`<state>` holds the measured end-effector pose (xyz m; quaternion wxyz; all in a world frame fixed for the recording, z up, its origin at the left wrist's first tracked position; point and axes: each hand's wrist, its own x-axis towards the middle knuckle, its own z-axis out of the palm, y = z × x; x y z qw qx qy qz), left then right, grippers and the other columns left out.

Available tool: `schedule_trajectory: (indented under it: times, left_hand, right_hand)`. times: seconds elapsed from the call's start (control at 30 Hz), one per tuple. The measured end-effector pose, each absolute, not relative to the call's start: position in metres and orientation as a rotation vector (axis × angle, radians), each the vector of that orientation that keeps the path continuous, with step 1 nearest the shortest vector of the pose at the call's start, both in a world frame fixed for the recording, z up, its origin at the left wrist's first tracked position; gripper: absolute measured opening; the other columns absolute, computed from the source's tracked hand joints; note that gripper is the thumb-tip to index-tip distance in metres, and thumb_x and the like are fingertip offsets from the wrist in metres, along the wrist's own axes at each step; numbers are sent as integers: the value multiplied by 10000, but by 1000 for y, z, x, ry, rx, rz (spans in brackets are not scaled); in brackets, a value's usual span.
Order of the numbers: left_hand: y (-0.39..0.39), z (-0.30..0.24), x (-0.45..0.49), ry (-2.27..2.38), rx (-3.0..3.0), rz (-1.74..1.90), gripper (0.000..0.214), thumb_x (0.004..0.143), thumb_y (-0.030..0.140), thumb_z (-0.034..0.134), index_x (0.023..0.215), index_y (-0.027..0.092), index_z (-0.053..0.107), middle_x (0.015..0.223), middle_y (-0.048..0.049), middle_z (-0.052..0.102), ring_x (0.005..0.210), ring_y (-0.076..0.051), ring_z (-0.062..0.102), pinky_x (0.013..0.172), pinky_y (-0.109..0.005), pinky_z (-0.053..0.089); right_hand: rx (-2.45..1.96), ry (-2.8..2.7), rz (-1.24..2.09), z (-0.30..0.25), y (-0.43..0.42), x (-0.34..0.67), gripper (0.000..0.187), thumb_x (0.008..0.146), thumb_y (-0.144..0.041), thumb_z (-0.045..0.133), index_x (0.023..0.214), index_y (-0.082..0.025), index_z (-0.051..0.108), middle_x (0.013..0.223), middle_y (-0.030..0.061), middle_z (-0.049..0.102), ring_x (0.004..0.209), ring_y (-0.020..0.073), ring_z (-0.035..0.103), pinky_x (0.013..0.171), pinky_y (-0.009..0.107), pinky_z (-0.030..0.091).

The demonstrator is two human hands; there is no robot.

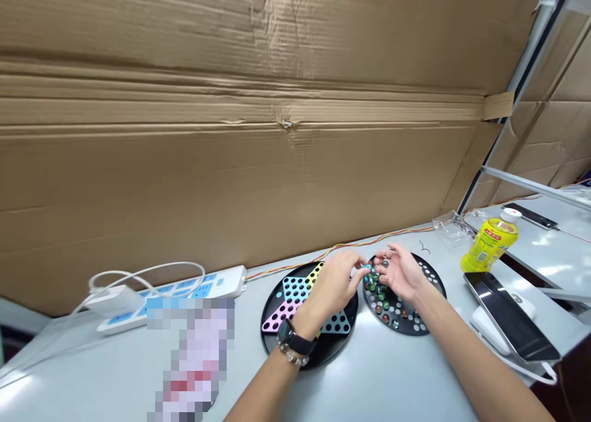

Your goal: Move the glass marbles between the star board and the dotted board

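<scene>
Two round black trays lie side by side on the grey table. The left tray [277, 332] carries a pastel star-shaped board [295, 296] with rows of holes. The right tray [427, 274] has round pits and holds several coloured marbles [385, 305]. My left hand [335, 286], with a black watch at the wrist, hovers over the star board, fingertips pinched on a blue marble at the gap between the trays. My right hand [399, 271] lies palm up over the right tray, fingers curled around a few marbles. The two hands nearly touch.
A white power strip [184, 289] with a plugged-in white adapter [113, 299] lies at the left. A yellow drink bottle [490, 240], a dark phone [510, 314] on a white pack and thin coloured wires [369, 240] sit at the right. A cardboard wall [258, 132] stands behind the table.
</scene>
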<state>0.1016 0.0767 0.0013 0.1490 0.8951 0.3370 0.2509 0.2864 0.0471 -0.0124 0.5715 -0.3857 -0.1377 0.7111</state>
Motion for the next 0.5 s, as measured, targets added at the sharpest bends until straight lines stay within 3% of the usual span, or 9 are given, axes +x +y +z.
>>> schedule_trajectory:
  times: [0.17, 0.33, 0.5]
  left_hand:
    - [69, 10, 107, 917, 2542, 874, 111, 971, 234, 552, 1025, 232, 649, 1000, -32, 682, 960, -221, 617, 860, -348, 470]
    - [64, 7, 112, 924, 2615, 811, 157, 985, 206, 528, 1052, 245, 665, 1033, -30, 668, 971, -219, 608, 845, -344, 471]
    - [72, -3, 108, 1102, 2614, 796, 214, 1022, 237, 473, 1126, 241, 660, 1080, -39, 673, 1004, -220, 624, 875, -346, 467]
  right_hand:
    - [-837, -278, 1853, -15, 42, 259, 289, 978, -386, 448, 791, -190, 548, 602, -12, 579, 439, 112, 534, 345, 167, 314]
    - [-785, -205, 1895, -16, 41, 253, 258, 952, -326, 501, 734, -188, 492, 526, -55, 508, 329, 46, 371, 313, 115, 152]
    - [-696, -311, 1847, -23, 48, 277, 223, 948, -329, 514, 800, -164, 544, 608, 2, 579, 376, 50, 368, 311, 116, 189]
